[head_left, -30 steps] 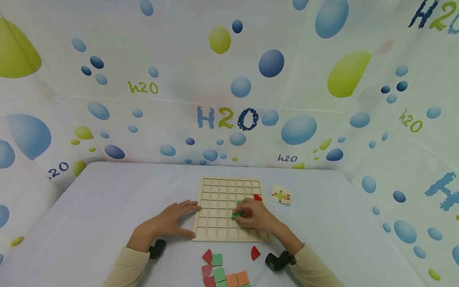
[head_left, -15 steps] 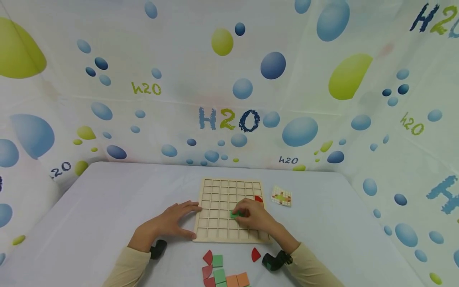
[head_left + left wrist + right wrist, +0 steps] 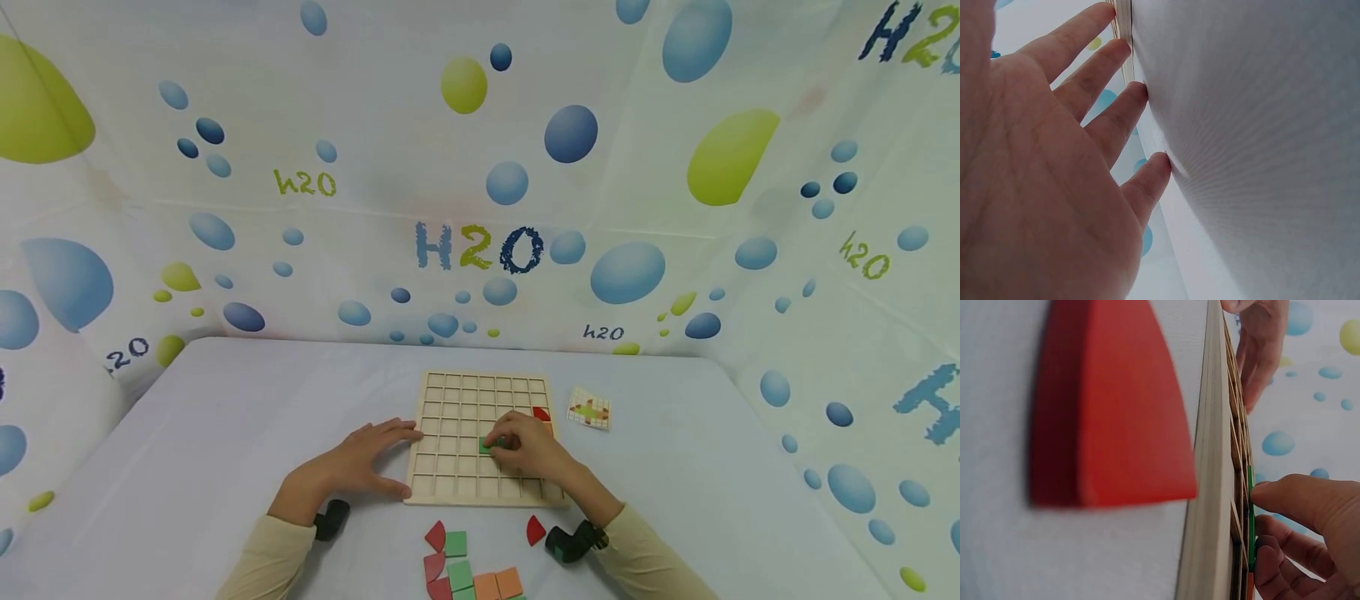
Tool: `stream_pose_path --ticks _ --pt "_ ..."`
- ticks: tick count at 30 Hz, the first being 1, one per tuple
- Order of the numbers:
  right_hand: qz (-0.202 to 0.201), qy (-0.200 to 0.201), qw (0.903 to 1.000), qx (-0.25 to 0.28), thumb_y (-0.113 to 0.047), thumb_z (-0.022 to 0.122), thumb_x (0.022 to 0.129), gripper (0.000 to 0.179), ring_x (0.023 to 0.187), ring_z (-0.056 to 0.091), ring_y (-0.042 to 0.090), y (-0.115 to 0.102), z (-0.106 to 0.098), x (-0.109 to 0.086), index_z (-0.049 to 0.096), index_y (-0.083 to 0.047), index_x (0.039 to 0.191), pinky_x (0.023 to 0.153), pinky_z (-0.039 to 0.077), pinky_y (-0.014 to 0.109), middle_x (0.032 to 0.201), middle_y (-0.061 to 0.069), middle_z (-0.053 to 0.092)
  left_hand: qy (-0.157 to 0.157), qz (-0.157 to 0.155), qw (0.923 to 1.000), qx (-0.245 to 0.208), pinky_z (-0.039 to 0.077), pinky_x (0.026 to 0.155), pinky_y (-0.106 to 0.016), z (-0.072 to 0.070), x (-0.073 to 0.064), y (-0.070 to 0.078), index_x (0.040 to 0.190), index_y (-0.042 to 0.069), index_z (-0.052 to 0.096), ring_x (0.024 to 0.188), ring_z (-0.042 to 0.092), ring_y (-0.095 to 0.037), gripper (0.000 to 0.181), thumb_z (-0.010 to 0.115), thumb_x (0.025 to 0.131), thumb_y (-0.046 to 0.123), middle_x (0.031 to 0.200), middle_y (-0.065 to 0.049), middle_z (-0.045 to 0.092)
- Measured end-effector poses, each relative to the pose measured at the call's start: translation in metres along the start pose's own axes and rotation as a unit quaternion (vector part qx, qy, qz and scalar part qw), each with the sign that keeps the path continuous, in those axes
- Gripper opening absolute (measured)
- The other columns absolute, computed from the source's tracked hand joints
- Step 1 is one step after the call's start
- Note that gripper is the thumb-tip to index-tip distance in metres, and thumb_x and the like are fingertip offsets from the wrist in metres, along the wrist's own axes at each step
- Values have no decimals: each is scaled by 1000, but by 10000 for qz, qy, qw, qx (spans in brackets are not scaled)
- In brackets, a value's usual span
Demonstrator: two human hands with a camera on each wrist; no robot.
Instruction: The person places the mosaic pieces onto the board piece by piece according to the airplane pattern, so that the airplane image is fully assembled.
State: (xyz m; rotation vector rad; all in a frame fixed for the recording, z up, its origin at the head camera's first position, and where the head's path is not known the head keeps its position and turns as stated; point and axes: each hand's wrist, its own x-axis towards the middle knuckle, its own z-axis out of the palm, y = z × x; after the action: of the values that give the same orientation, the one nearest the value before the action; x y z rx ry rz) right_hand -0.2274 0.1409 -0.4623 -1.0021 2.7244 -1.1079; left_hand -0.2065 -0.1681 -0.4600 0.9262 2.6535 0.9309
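1. A pale backdrop (image 3: 390,150) printed with blue and lime drops hangs beyond both hands; I can read "H2O" (image 3: 480,248) straight ahead of them, with more "H2O" and "h2O" lettering around.
2. The table (image 3: 262,400) under the hands is covered in plain white.
3. The left hand (image 3: 352,462) has its fingers spread against the near-side edge of a wooden grid board (image 3: 446,450). The board lies flat between the hands, its sides running away from the person.
4. Well apart from it, the right hand (image 3: 528,447) pinches a green tile (image 3: 483,446) at the board. The exposed edge faces the left hand; fingers hide its long axis.
5. Beyond the right hand's knuckles sits a red quarter-round (image 3: 541,414); farther right, a picture card (image 3: 590,409).
6. Nearer the person than both hands lie loose green squares (image 3: 460,575) and orange squares (image 3: 509,582).
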Motion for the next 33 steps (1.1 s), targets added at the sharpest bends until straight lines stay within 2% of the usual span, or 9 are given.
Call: stream_pose_path --ticks 8,15,18,23,26,33 --pt "-12 -33 9999 117 -3 71 86 12 69 47 1 -1 -2 -1 72 -6 98 61 46 18 102 7 62 -5 64 10000 -13 18 110 -69 -1 0 0 137 6 51 138 33 -45 76 82 76 38 147 -21 42" --pt "66 -171 9995 254 -6 73 84 14 72 51 11 -4 -3 -3 72 -8 98 64 47 19 96 5 61 -29 76 10000 21 19 110 -69 -2 1 -1 137 6 51 137 33 -45 76 82 76 39 147 -21 43" --pt "22 -241 9993 288 -8 72 85 12 73 52 12 -5 -4 -6 73 -8 98 65 47 20 95 6 62 -35 79 10000 19 19 110 -69 -1 1 -2 137 6 51 138 33 -45 76 82 76 39 147 -20 43" --pt "-208 -298 9988 339 -6 72 86 12 72 51 9 -8 -3 -9 72 -6 98 64 48 19 90 6 62 -27 39 10000 18 19 110 -69 -2 1 -2 137 7 52 138 33 -45 76 83 75 39 147 -20 43" --pt "-273 -309 9989 240 -6 73 85 12 74 51 11 -12 -2 -10 72 -7 97 64 47 19 88 1 61 -21 2 10000 4 19 110 -69 -3 1 -1 137 6 52 138 33 -45 76 83 75 38 147 -20 43" --pt "-134 -438 9987 206 -4 71 84 15 79 53 15 -20 2 -15 73 -10 98 67 48 18 91 -1 62 -70 -102 9999 -14 18 111 -67 -4 0 2 137 8 52 139 32 -44 76 83 75 38 148 -19 42"
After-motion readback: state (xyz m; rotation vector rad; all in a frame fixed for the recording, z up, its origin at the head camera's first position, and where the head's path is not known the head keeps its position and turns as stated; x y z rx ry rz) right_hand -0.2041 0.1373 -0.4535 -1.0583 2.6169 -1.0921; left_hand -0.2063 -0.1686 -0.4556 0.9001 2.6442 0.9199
